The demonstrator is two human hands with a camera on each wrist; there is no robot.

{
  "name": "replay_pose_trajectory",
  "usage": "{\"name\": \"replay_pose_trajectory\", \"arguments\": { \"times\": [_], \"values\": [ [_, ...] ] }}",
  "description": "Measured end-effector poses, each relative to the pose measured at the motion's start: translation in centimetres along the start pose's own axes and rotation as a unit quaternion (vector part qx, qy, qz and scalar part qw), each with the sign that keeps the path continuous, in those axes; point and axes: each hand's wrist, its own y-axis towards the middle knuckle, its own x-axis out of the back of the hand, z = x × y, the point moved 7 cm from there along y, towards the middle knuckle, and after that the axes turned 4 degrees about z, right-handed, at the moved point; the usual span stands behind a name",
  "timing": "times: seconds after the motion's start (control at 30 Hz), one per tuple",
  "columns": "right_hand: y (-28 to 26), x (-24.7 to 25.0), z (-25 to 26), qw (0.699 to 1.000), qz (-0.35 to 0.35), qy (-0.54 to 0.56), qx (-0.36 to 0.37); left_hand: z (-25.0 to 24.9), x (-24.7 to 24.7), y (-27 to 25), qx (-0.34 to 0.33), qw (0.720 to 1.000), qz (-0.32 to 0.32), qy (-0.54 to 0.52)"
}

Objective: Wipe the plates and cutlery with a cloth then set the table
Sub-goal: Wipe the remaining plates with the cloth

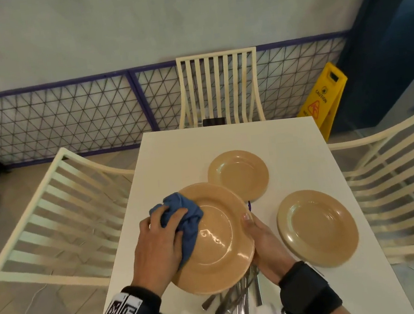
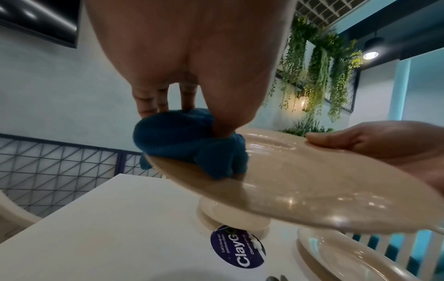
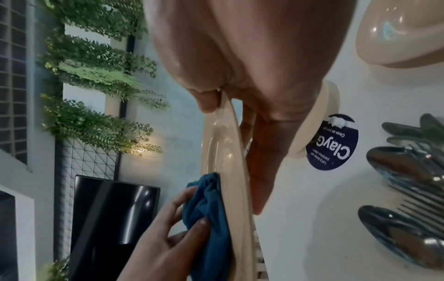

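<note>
A large tan plate is held tilted above the white table. My right hand grips its right rim, thumb on top and fingers underneath; the right wrist view shows that plate edge-on. My left hand holds a bunched blue cloth against the plate's left rim, and the cloth wraps over the plate edge. A smaller tan plate lies farther back. Two stacked plates lie at the right. Cutlery is heaped near the front edge.
Cream slatted chairs stand at the left, the right and the far end. A yellow caution sign stands on the floor beyond the table's far right corner. A round dark sticker is on the tabletop under the held plate.
</note>
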Motion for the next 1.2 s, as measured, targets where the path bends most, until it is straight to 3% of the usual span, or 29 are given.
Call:
{"name": "replay_pose_trajectory", "arguments": {
  "times": [0.17,0.37,0.47,0.57,0.73,0.9,1.07,1.2],
  "values": [
    [0.2,-2.2,0.8,1.000,0.023,-0.017,0.005,-3.6,0.1,2.7,0.027,0.999,-0.010,-0.033],
    [1.0,-1.6,3.4,0.999,0.005,0.029,0.039,-11.4,-0.8,1.3,-0.113,0.990,-0.016,-0.079],
    [1.0,0.7,4.4,0.998,-0.030,0.046,0.031,-11.8,-1.3,-0.9,-0.154,0.988,-0.028,-0.011],
    [0.7,2.4,4.8,0.998,-0.048,0.020,0.031,-9.0,-2.1,-2.8,-0.175,0.980,-0.027,0.087],
    [0.3,1.6,5.1,0.999,-0.033,-0.021,0.034,-3.0,-1.2,0.5,-0.112,0.981,-0.014,0.159],
    [0.5,-1.3,4.8,0.999,-0.002,-0.029,0.033,-6.4,0.5,4.5,-0.062,0.997,-0.036,0.043],
    [1.3,-0.6,6.3,0.997,-0.039,-0.013,0.064,-14.8,-0.9,1.4,-0.223,0.971,-0.057,0.065],
    [0.6,3.3,7.7,0.993,-0.094,-0.011,0.068,-13.1,-2.3,-2.1,-0.278,0.956,-0.069,0.061]
  ]
}}
